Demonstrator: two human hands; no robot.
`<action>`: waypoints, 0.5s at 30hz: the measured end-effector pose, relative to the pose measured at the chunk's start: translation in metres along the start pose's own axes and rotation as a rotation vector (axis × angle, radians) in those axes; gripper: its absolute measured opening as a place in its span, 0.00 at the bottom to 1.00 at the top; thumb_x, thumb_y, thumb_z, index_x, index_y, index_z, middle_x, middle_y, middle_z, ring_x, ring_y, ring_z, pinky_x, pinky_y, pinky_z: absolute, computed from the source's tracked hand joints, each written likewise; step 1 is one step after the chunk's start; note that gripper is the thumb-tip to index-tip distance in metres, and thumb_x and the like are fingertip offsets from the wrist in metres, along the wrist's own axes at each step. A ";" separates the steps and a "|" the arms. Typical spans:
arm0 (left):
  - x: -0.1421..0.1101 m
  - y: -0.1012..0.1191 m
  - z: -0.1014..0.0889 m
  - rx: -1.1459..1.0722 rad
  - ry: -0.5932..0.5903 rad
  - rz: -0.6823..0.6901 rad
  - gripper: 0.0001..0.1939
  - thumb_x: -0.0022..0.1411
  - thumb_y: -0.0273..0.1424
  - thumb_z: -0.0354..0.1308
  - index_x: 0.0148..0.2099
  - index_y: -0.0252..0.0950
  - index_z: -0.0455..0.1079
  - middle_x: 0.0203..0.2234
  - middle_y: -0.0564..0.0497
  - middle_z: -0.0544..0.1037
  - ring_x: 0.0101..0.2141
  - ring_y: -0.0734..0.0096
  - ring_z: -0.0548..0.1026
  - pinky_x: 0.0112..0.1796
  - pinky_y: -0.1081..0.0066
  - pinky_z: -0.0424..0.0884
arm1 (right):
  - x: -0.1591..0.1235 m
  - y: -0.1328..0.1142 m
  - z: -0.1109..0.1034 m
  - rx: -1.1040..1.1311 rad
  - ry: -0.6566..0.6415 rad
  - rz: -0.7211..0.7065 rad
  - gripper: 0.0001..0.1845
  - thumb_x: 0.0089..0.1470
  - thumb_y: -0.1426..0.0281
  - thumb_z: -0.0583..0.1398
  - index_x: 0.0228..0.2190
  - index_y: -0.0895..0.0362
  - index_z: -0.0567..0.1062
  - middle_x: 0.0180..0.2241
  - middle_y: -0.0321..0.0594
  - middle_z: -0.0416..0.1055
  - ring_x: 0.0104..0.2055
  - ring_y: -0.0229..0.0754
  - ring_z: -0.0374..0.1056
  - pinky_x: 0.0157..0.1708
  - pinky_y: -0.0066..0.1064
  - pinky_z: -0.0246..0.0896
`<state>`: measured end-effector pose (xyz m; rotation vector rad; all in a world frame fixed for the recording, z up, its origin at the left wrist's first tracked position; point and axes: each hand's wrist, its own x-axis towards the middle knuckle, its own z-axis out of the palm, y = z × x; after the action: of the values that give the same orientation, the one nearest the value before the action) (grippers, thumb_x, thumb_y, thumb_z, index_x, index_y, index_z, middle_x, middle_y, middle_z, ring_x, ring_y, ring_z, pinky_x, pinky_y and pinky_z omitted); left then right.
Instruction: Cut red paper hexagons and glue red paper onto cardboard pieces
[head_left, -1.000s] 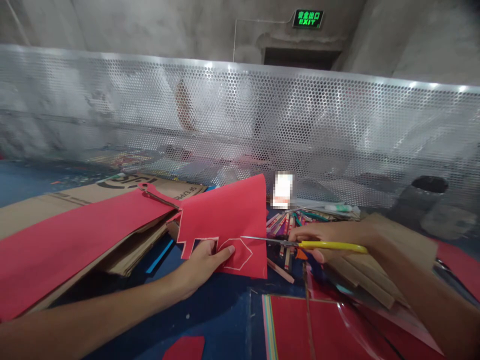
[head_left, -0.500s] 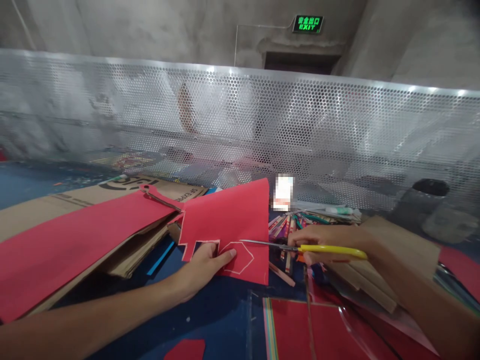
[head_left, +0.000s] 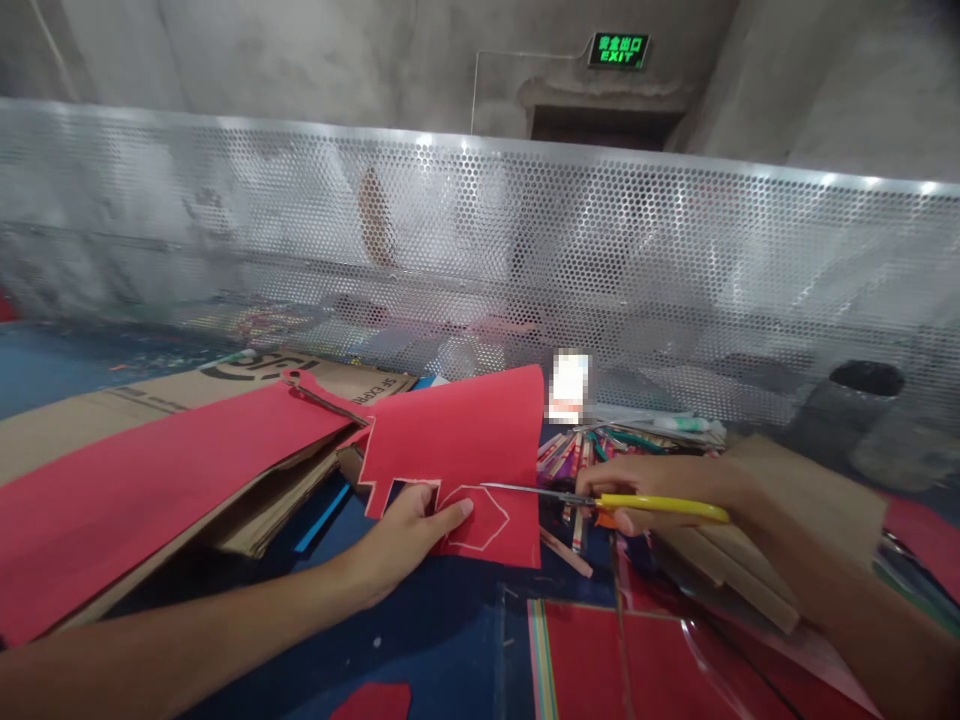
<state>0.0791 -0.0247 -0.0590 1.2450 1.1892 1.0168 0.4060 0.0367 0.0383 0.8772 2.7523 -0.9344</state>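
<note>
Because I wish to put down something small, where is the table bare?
The blue tabletop is bare between the left forearm, red scrap and striped-edged red stack, apart from tiny specks. Around the right hand it is crowded: scissors, sticks, cardboard pieces.

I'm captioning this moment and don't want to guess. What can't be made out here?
All in the head view:
- Left hand: most fingers hidden behind the red paper.
- Scissors: the second blade can't be told apart; the paper may cover it.
- Right hand: its finger placement is partly hidden by the yellow handle.
- Bright patch: pixelated, contents unreadable.
- Red scrap: cut off by the bottom edge.
</note>
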 end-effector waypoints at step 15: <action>-0.003 0.002 0.000 -0.034 -0.058 -0.015 0.22 0.53 0.49 0.71 0.32 0.35 0.72 0.28 0.50 0.79 0.29 0.67 0.74 0.32 0.70 0.67 | 0.012 -0.007 0.007 0.172 -0.023 0.009 0.36 0.56 0.37 0.61 0.45 0.57 0.73 0.36 0.38 0.72 0.31 0.37 0.63 0.28 0.26 0.56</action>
<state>0.0785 -0.0271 -0.0571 1.2292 1.1307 0.9803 0.3918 0.0341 0.0325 0.8957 2.6774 -1.1870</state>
